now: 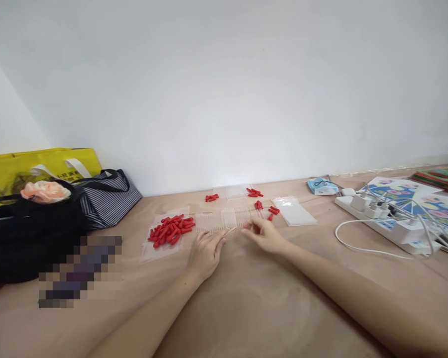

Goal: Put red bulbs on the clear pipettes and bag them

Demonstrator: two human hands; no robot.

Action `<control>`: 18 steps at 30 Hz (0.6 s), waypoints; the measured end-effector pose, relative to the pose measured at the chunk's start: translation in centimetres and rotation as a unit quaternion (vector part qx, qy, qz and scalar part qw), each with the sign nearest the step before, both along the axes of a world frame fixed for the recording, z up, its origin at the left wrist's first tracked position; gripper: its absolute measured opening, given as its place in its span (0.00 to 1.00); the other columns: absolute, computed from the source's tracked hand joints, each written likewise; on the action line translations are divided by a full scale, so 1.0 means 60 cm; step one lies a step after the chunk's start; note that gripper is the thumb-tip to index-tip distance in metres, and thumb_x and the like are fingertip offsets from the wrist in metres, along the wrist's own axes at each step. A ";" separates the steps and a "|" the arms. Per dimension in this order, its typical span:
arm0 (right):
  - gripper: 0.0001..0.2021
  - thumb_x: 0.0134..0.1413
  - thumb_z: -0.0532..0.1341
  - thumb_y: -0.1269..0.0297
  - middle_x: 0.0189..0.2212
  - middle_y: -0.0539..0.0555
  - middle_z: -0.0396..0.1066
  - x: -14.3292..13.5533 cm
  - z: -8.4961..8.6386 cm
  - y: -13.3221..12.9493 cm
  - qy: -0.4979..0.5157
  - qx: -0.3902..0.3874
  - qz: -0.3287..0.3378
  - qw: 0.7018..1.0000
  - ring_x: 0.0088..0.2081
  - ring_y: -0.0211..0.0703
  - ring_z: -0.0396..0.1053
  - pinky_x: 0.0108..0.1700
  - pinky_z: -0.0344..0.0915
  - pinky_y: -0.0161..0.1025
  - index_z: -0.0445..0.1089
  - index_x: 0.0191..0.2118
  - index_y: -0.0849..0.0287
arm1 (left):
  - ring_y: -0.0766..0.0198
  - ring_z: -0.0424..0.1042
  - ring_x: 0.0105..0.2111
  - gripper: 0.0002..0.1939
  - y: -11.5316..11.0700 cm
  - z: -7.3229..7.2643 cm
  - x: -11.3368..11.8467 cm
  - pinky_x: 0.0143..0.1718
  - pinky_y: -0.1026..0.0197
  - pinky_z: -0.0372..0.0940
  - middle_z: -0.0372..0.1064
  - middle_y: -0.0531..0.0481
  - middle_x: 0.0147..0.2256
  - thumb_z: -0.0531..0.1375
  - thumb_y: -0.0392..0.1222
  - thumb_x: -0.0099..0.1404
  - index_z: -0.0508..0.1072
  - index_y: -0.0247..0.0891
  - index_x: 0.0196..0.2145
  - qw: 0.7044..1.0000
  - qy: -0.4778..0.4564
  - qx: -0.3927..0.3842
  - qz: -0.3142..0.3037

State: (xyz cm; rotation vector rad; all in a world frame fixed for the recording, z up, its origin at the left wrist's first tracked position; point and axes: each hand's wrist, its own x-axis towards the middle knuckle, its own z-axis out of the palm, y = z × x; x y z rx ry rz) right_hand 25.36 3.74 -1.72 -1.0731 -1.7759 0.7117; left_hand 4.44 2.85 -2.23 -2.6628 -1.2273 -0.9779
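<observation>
I see a plain pale wall point(231, 89) ahead | second wall point(3, 104) meets it at a corner, far left | tan surface point(246, 308) runs back to the wall's foot | I read soft light, brightest mid-wall.

"What are the arms point(321, 267) showing?"
"Bare forearms point(159, 313) are tapering toward bare hands point(266, 236)."
"Is anything marking them?"
"A small spot point(185, 283) is dotting the left forearm point(171, 298), near the left hand point(205, 253)."
</observation>
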 end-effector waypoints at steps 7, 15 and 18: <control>0.11 0.50 0.52 0.65 0.30 0.54 0.68 0.128 -0.014 0.052 -0.262 0.010 -0.261 0.929 0.32 0.40 0.64 0.34 0.55 0.35 0.67 0.38 0.59 | 0.60 0.67 0.36 0.13 -0.002 0.004 0.004 0.43 0.53 0.54 0.71 0.49 0.36 0.45 0.38 0.65 0.68 0.40 0.40 0.999 0.037 -0.016 0.010; 0.13 0.54 0.49 0.59 0.38 0.56 0.68 0.121 -0.020 0.060 -0.378 -0.011 -0.248 0.892 0.42 0.45 0.62 0.39 0.53 0.38 0.68 0.37 0.55 | 0.62 0.68 0.35 0.15 -0.008 0.010 0.004 0.44 0.53 0.51 0.72 0.51 0.34 0.45 0.34 0.64 0.64 0.44 0.45 0.999 0.026 -0.031 0.006; 0.12 0.52 0.51 0.57 0.37 0.56 0.67 0.120 -0.021 0.059 -0.374 -0.025 -0.273 0.886 0.41 0.46 0.62 0.38 0.53 0.39 0.67 0.36 0.57 | 0.61 0.68 0.36 0.13 -0.010 0.011 0.006 0.46 0.52 0.48 0.71 0.51 0.35 0.45 0.34 0.63 0.66 0.43 0.40 0.999 0.030 -0.020 0.016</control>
